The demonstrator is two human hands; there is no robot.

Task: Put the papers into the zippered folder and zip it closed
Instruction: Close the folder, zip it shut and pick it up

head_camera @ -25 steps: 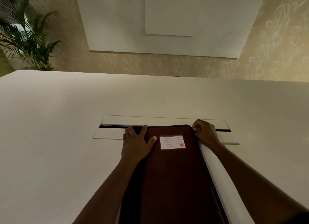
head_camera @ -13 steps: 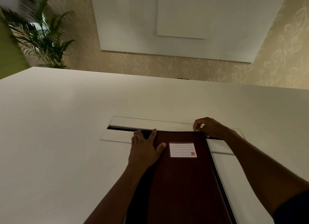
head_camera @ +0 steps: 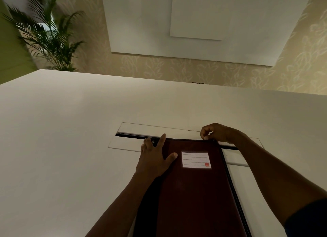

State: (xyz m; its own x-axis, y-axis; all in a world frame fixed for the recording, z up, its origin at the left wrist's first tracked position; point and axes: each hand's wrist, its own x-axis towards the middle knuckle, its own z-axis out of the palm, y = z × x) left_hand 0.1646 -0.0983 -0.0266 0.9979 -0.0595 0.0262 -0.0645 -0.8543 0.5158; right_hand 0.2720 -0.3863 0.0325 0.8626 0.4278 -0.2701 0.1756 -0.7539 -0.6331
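Observation:
A dark maroon zippered folder (head_camera: 194, 192) lies flat on the white table, with a white lined label (head_camera: 196, 160) near its far end and a black zipper running down its right edge. My left hand (head_camera: 155, 158) presses flat on the folder's far left corner, fingers spread. My right hand (head_camera: 217, 133) pinches at the folder's far edge near the right corner, on what seems to be the zipper pull (head_camera: 206, 139); the pull itself is too small to make out. No papers are visible.
The white table (head_camera: 70, 130) has a long cable slot with white flaps (head_camera: 141, 132) just beyond the folder. A potted palm (head_camera: 51, 34) stands far left behind the table. Patterned wall and white panels lie beyond.
My right hand has slid from the folder's far right corner leftward along the far edge. My left hand stays pressed on the folder.

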